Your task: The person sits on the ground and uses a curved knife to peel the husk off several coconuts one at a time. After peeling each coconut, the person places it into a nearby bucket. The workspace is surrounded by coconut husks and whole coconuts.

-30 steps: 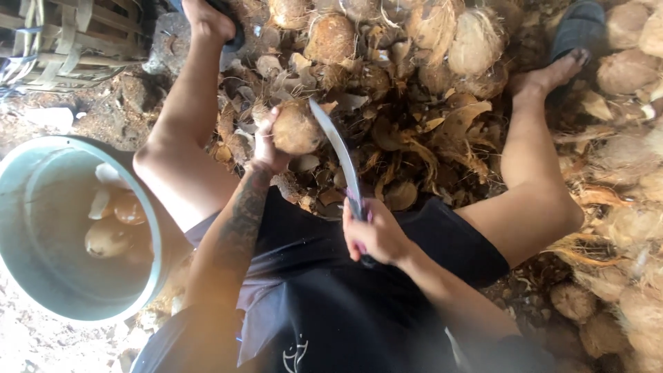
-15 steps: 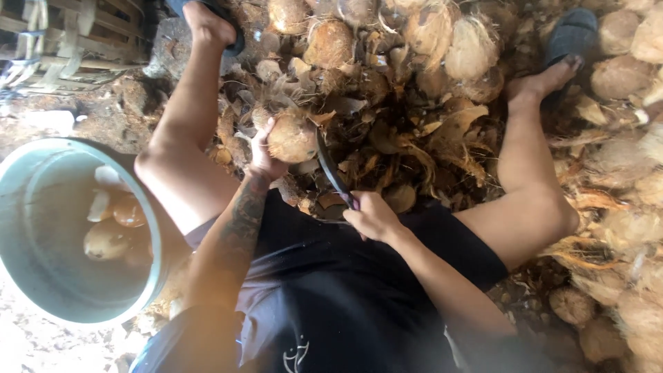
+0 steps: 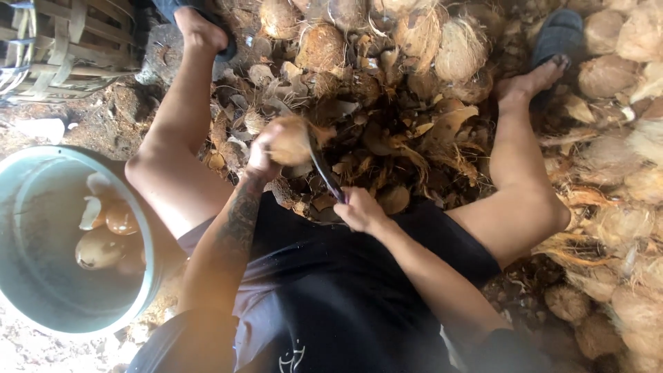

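Head view: left grip [image 3: 264, 148] wraps a husked coconut [image 3: 290, 140] held out over the knees, right grip [image 3: 356, 209] clenches a dark blade [image 3: 324, 171] against it — husk scraps [image 3: 414, 138] litter the ground. Grey basin [image 3: 148, 235] of peeled coconuts [image 3: 100, 247] sits at left.

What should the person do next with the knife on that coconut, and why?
Probably turn the coconut a little in the left hand. The right hand has the knife blade against its right side, so turning would bring uncut husk to the blade. Peeled ones lie in the tub.
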